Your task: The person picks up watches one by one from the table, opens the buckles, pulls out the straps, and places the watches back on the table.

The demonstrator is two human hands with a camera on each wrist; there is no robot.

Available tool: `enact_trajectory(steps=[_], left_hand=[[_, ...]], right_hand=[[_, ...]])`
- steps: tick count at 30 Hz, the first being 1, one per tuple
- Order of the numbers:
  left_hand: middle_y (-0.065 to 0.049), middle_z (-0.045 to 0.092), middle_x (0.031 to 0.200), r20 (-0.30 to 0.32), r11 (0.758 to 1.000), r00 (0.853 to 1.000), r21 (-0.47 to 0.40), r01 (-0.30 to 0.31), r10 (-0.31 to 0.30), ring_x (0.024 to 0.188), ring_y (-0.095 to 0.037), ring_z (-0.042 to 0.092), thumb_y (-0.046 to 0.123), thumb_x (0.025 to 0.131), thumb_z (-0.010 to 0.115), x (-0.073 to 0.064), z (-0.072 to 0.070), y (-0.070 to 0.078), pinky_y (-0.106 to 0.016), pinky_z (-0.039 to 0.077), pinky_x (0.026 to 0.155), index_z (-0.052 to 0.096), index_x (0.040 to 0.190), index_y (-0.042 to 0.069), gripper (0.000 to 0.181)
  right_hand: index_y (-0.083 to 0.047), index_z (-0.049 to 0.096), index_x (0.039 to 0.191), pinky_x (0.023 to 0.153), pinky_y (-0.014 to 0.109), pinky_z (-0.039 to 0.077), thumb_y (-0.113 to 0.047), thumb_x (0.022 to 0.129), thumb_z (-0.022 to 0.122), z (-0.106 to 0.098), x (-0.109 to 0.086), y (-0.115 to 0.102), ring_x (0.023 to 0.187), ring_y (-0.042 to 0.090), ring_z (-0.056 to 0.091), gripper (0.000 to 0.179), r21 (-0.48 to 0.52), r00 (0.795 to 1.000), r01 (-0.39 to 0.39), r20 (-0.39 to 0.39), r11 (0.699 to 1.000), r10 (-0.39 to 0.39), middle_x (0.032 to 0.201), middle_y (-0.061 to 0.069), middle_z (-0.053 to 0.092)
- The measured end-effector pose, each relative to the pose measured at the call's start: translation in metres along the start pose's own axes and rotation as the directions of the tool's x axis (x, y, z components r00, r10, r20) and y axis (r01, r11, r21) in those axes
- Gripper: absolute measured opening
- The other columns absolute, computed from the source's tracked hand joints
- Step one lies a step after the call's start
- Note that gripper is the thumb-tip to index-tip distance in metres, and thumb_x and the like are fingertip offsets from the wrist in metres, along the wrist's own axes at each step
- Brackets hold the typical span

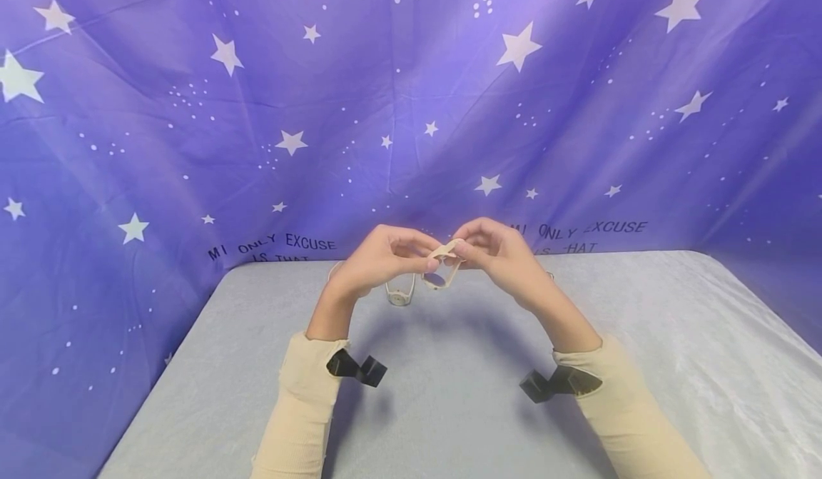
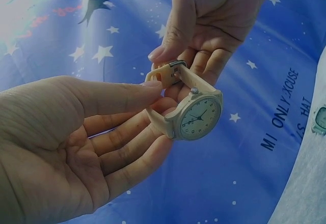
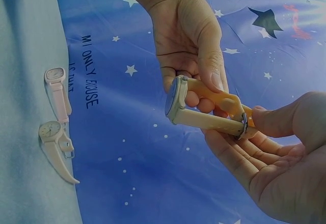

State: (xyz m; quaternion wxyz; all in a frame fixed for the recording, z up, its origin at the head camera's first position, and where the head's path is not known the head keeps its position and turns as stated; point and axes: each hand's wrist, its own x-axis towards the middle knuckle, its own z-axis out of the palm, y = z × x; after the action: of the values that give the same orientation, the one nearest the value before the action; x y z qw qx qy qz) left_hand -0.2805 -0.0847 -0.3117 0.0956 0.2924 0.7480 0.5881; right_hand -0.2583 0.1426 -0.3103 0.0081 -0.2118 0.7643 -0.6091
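Both hands hold a cream wristwatch (image 2: 199, 116) up above the table, its strap bent round into a loop. With thumb and fingers, the left hand (image 1: 383, 259) pinches one part of the strap. The right hand (image 1: 504, 254) pinches the strap by the metal buckle (image 3: 245, 123). At the buckle the two strap ends overlap; how far the end is threaded cannot be told. In the left wrist view the round dial with its numerals shows, while the right wrist view has the case edge-on.
A second watch (image 1: 399, 298) lies on the grey cloth-covered table (image 1: 443, 393) behind the hands. The right wrist view has a pink-strapped watch (image 3: 56, 76) beside a cream watch (image 3: 50, 129). A greenish watch (image 2: 320, 119) shows at the left wrist view's edge. A starry purple curtain (image 1: 398, 108) hangs behind.
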Motion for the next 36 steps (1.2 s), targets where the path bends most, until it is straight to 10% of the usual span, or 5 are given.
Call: enact_trajectory(steps=[20,36], left_hand=[[-0.02,0.076,0.105,0.0,1.0,1.0,0.006,0.008,-0.008,0.099,-0.047,0.072,0.001,0.089,0.074,-0.0004,0.0003,-0.001,-0.041,0.062,0.089,0.072,0.115,-0.002,0.026],[-0.021,0.076,0.105,-0.035,1.0,0.999,0.0,0.013,-0.013,0.09,-0.027,0.076,0.004,0.088,0.076,-0.0016,-0.0012,0.0004,-0.041,0.061,0.09,0.074,0.114,0.0,0.027]], right_hand=[[0.008,0.058,0.116,0.088,0.035,0.062,-0.002,0.099,0.061,-0.0002,0.0005,0.0015,0.091,0.015,0.074,0.02,0.025,1.0,-0.01,0.007,1.0,0.009,0.109,0.025,0.072],[0.006,0.052,0.116,0.092,0.036,0.061,-0.004,0.104,0.052,0.0003,0.0006,0.0029,0.093,0.012,0.075,0.015,0.077,1.0,0.014,0.011,0.997,-0.015,0.111,0.026,0.072]])
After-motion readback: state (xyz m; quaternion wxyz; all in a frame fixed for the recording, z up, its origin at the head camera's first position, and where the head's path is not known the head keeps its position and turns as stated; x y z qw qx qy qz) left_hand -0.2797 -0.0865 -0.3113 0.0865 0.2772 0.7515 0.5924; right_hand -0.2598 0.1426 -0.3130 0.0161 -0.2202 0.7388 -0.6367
